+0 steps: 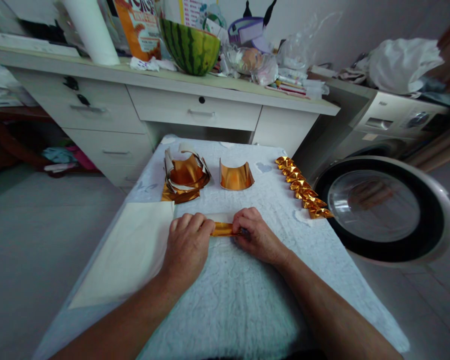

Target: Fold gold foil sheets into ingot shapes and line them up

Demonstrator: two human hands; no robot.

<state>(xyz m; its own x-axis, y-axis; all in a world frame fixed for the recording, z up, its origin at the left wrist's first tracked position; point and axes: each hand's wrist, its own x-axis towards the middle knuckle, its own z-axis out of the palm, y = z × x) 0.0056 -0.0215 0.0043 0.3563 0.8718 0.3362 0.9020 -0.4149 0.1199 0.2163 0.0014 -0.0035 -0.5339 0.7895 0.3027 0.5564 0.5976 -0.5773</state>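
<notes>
Gripping opposite ends of a narrow gold foil-paper strip [223, 229], the left hand [189, 237] and right hand [258, 236] have fingers closed on it. Its long axis runs crosswise between them, neither nearer, on the near side of a curled gold foil sheet [236, 178].

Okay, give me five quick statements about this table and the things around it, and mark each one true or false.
1. The left hand and right hand touch one narrow shiny gold strip. True.
2. The row of folded shiny gold pieces lies to the hands' left. False: the row is to their right.
3. A single curved gold sheet stands apart from the stack of curved gold-and-white sheets. True.
4. The silver washing machine's round glass door is shut. False: the door stands open.
5. A cut, green-striped watermelon sits on the floor. False: it sits on the long pale counter.
</notes>
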